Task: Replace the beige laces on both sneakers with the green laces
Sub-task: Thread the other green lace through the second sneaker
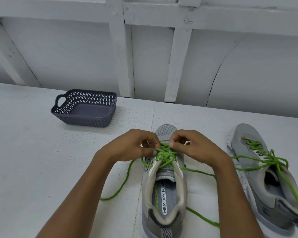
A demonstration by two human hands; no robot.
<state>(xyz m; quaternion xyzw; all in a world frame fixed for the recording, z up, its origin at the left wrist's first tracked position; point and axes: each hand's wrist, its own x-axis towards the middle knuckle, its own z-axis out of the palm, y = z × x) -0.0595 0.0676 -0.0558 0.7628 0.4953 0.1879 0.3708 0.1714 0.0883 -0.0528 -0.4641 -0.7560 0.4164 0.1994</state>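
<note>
Noted a dark grey lattice basket (83, 120) (handle cutouts at both ends) standing far left on the white, grainy table (33, 160). Behind it, saw a white panelled wall (67, 54) with cracked paint.

The upper of the middle sneaker (165, 133) is seen to be made of grey mesh cloth with smoother matt panels at the heel, the same grey cloth is shown on the second sneaker (244, 134), and the green laces (165, 157) are rendered as round, matt, slightly fuzzy cord. The basket (83, 120) is formed of dark matt plastic pierced in a lattice. The table (41, 160) is covered by a white, rough, grainy surface, and the wall (67, 54) behind is painted matt white
</note>
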